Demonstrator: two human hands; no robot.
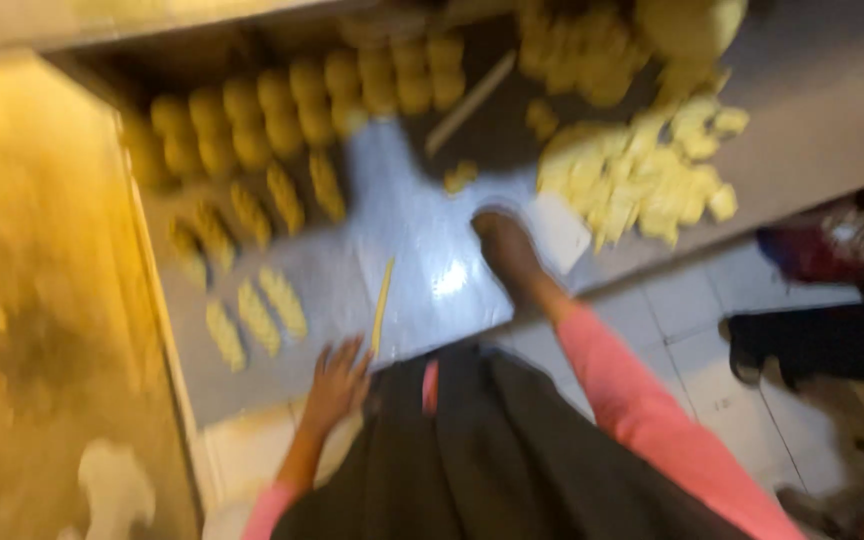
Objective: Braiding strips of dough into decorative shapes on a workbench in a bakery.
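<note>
The view is blurred by motion. My left hand (335, 380) rests with fingers spread on the near edge of a shiny metal worktop (422, 240), beside a thin yellow stick (382, 305). My right hand (504, 250) lies on the worktop further right, close to a white scraper-like piece (562, 230); whether it holds anything is unclear. Rows of round yellow dough balls (302, 105) lie at the back. Ridged, shaped dough pieces (252, 260) sit in rows on the left. A heap of cut dough chunks (642, 175) is at the right.
A yellowish flour-dusted surface (42, 300) fills the left side. A long pale stick (470, 102) lies among the dough balls. Below the worktop is a tiled floor (702, 340), with another person's dark shoes (752, 350) at the right.
</note>
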